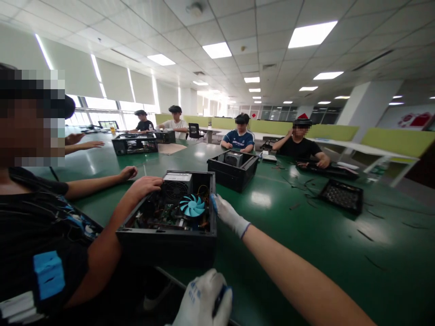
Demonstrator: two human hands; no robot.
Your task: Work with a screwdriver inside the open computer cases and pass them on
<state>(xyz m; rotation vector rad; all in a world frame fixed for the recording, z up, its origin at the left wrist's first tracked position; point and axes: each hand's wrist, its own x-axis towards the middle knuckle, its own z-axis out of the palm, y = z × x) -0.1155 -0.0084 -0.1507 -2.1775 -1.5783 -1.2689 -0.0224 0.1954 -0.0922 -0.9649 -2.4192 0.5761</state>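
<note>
**Shared hold on an open computer case (166, 249) close to the counter's (278, 235) edge**

The likeliest trouble, I judge, is two people steering one object. The gloved right hand (229, 213) is against the case's right wall, fingers together; whether they grip the rim I cannot tell. Opposite, a co-worker's bare hand (147, 184) lies over the back-left rim. If one pushed while the other held, the case could twist or skid, and sitting so near the edge, a corner might drop off. The left hand (204, 299), also gloved, is just in front of the case with fingers bent; I cannot tell whether it holds anything.

With the top uncovered, the pale-blue cooling fan (192, 206) and the power supply (177, 183) lie exposed, so a careless finger could crack a blade or a sleeve could tug the wiring.

The counter is green and glossy, mirroring the ceiling lights (312, 34); a surface that smooth may give little grip. Thin dark strips (365, 234) are strewn on its right side near a black perforated panel (341, 197) and might catch under anything slid that way. Beyond stands a second open case (233, 175). More co-workers sit across the counter, before yellow-green partitions (401, 140); pale blinds (74, 63) cover the windows at left.
</note>
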